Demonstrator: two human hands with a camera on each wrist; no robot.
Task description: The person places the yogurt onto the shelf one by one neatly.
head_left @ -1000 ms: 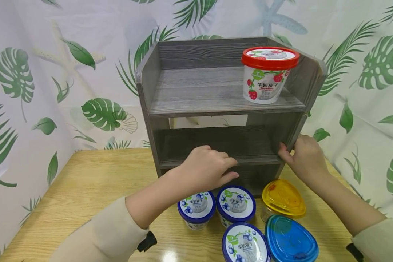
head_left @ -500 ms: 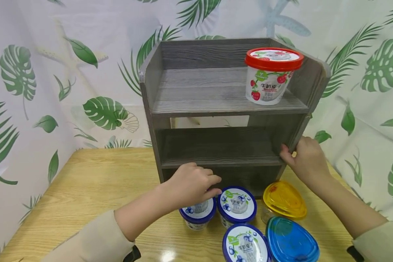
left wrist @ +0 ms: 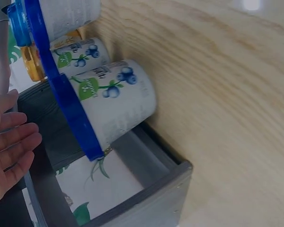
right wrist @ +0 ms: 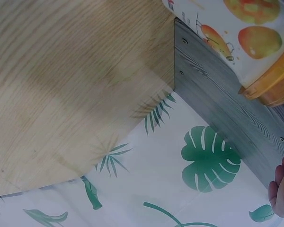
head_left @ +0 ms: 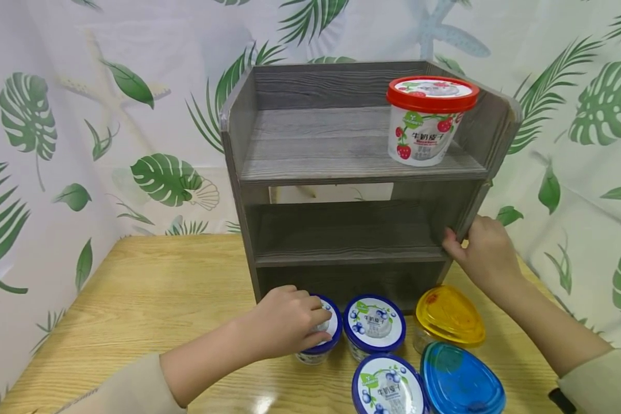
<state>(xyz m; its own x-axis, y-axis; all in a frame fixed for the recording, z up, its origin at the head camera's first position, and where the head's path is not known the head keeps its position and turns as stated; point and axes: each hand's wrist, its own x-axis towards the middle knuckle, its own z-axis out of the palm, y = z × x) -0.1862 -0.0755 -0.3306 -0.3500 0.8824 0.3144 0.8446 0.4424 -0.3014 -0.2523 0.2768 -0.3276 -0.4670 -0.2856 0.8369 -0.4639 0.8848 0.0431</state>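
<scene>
A leafy backdrop (head_left: 176, 132) meets the wooden table (head_left: 181, 276)'s back edge; the right hand (head_left: 486, 253) grips the shelf (head_left: 315, 144)'s right edge, the left hand (head_left: 287, 322), fingers loose, is over the leftmost tub (head_left: 336, 323) by the shelf's lower front edge.

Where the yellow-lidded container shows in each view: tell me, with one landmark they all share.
Head: the yellow-lidded container is at lower right, on the table.
Left wrist: the yellow-lidded container is at upper left, mostly hidden behind other containers.
Right wrist: the yellow-lidded container is at upper right, cut off by the frame.
Shared landmark: the grey shelf.
</scene>
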